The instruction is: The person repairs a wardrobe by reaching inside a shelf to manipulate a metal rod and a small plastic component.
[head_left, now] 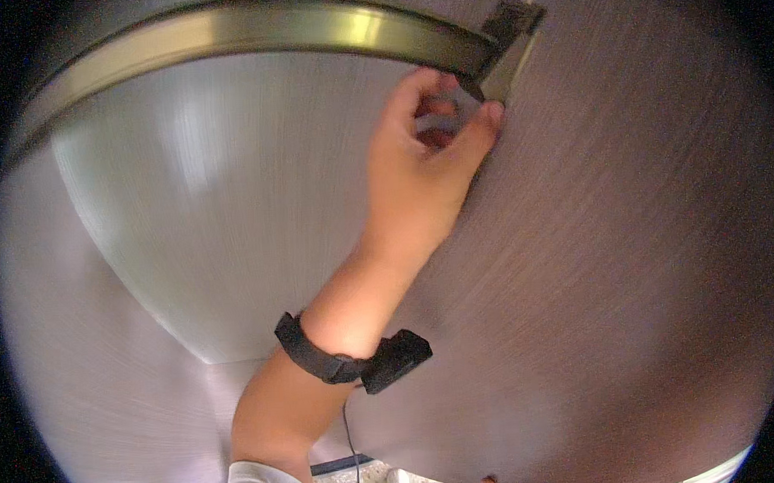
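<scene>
Left fingers (pixel 417 89) at bracket (pixel 504 72), metallic strip (pixel 291 25)

The left forearm (pixel 278 410) slanted up and rightward; the left hand (pixel 414 171) was raised, fingers (pixel 415 89) curled, thumb (pixel 479 136) apart from them.

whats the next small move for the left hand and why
Perhaps have the left hand pinch the end piece by the brass-toned bar more closely: thumb and a fingertip sit at the piece's lower part, apart from each other, and no firm grip can be made out.
</scene>
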Action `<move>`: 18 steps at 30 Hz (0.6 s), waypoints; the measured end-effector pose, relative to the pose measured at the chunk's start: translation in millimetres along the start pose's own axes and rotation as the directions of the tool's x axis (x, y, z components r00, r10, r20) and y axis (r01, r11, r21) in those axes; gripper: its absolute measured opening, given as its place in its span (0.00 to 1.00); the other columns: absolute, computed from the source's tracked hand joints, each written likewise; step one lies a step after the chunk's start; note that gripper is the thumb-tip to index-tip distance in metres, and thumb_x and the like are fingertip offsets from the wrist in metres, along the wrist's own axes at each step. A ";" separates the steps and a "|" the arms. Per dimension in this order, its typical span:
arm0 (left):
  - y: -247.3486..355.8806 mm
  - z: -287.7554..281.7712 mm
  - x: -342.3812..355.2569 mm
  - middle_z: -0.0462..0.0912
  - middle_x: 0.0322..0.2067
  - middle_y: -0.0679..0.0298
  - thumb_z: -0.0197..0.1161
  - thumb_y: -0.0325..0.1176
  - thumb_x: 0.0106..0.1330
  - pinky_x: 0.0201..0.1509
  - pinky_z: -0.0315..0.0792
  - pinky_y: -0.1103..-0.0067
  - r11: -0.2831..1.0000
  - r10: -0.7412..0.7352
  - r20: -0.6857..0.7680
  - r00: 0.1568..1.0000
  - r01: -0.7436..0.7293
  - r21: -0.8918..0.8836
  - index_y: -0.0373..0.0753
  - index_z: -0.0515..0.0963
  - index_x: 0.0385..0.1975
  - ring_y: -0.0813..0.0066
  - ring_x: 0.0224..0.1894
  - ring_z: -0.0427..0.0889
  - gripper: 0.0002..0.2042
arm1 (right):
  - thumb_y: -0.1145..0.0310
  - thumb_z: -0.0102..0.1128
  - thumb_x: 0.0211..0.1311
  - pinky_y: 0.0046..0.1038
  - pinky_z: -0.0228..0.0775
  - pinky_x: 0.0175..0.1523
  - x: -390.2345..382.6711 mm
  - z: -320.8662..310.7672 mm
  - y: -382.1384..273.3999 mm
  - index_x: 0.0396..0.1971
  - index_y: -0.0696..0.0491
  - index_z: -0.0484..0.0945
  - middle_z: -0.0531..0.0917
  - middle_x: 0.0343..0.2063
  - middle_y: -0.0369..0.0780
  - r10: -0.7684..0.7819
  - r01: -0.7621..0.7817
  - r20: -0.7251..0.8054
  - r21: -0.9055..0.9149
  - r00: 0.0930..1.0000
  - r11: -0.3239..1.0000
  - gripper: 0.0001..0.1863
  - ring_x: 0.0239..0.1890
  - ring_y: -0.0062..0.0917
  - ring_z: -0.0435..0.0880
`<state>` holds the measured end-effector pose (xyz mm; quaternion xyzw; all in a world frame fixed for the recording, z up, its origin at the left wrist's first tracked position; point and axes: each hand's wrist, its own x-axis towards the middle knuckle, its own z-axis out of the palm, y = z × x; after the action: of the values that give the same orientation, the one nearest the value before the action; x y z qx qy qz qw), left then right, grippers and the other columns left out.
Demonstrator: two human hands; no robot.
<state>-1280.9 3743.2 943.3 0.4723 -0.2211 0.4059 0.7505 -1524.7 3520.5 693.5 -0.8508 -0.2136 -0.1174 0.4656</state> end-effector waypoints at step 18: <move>240.8 -50.9 -118.5 0.77 0.40 0.58 0.69 0.32 0.54 0.42 0.69 0.83 0.983 -0.031 -0.017 0.999 0.028 -0.181 0.29 0.74 0.45 0.78 0.40 0.74 0.21 | 0.64 0.56 0.58 0.32 0.63 0.52 -222.0 57.9 -140.2 0.53 0.58 0.60 0.72 0.46 0.44 -0.006 0.006 -0.020 -0.033 1.000 0.999 0.26 0.48 0.31 0.72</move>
<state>-1548.4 3795.0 962.8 0.4014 -0.2426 0.3777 0.7984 -1786.5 3579.5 677.9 -0.8565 -0.2093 -0.1310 0.4533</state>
